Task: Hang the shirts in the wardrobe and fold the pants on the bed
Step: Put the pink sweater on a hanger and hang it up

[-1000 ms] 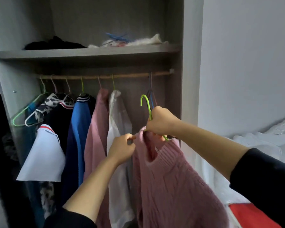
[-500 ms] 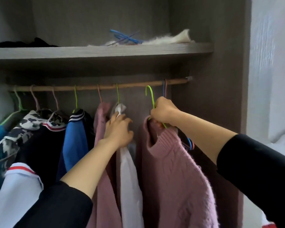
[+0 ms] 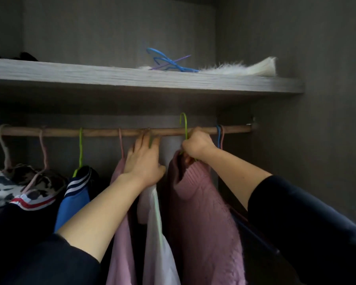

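Both hands have risen toward the wooden rail [image 3: 103, 131] since half a second ago, and the view has closed in on the upper wardrobe; the green hook that sat level with the rail now pokes above it

Largest first: the grey shelf [image 3: 132, 77] spans the wardrobe above the rail, carrying spare blue hangers [image 3: 169, 62] and a white furry piece [image 3: 245, 67], so the hook has only the gap under the shelf to clear. The rail below is crowded on its left part with clothes already hung: a patterned top [image 3: 6, 182], a blue jacket [image 3: 76, 196], a pink garment [image 3: 119, 233] and a white one [image 3: 158, 243]. The free stretch lies to the right of these, before two thin hooks [image 3: 220, 136] near the rail's end

The pink knitted sweater [image 3: 203, 219], the task's piece in hand, hangs from its green hanger [image 3: 184, 126] in that free stretch, not yet resting on the rail. The right hand [image 3: 197, 146] is clenched around the hanger's neck just above the collar, which gives control over the hook's aim. The left hand [image 3: 144, 159] lies flat with fingers spread and loose, its tips at the rail, pressing the white garment's hanger leftward, probably to keep room open. Judged from this, the hook must next drop over the rail; the snag risk is the neighbouring hooks
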Motion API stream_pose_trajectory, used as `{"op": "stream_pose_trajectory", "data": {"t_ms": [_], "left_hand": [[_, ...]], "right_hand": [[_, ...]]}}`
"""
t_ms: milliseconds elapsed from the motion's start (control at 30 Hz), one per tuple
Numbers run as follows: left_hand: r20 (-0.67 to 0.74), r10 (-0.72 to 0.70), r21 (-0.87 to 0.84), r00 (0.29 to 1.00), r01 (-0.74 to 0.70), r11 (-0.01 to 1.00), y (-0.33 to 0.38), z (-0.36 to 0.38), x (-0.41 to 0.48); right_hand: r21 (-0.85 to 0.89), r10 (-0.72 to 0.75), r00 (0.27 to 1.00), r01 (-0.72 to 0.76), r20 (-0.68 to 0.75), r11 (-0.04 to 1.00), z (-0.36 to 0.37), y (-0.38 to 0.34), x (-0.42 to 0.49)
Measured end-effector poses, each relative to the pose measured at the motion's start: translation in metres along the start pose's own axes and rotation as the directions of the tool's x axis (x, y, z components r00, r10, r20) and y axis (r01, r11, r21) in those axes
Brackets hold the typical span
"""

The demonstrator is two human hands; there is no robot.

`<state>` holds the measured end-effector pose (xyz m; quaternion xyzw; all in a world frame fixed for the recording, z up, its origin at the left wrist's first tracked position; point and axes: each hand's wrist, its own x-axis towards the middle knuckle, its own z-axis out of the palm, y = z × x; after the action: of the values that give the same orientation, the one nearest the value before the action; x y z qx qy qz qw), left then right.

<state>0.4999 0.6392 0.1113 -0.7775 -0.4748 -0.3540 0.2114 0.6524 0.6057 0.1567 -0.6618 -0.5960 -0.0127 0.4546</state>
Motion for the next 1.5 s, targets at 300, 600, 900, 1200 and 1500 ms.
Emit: {"op": "stream_pose_trajectory", "data": {"t_ms": [300, 600, 900, 1200, 1500], "left_hand": [[-0.018, 0.071, 0.060, 0.997, -0.070, 0.996, -0.009, 0.009, 0.032], [-0.173, 0.040, -0.008, 0.984, -0.042, 0.999, 0.016, 0.012, 0.051], [-0.205, 0.074, -0.005, 0.976, -0.076, 0.997, 0.045, 0.028, 0.058], [-0.235, 0.104, 0.007, 0.966, -0.105, 0.994, 0.039, 0.036, 0.057], [-0.245, 0.115, 0.005, 0.963, -0.117, 0.993, 0.039, 0.037, 0.055]], "right_hand": [[-0.024, 0.011, 0.999, -0.010, 0.038, 1.000, 0.041, 0.018, 0.019], [0.043, 0.029, 0.986, -0.036, 0.163, 0.998, -0.006, 0.032, 0.022], [-0.734, -0.135, 0.991, 0.093, 0.002, 0.672, -0.041, 0.075, 0.002], [-0.813, -0.257, 0.966, 0.179, 0.037, 0.554, -0.024, 0.079, 0.002], [-0.412, -0.136, 0.985, 0.081, -0.108, 0.908, -0.027, 0.053, 0.003]]}}
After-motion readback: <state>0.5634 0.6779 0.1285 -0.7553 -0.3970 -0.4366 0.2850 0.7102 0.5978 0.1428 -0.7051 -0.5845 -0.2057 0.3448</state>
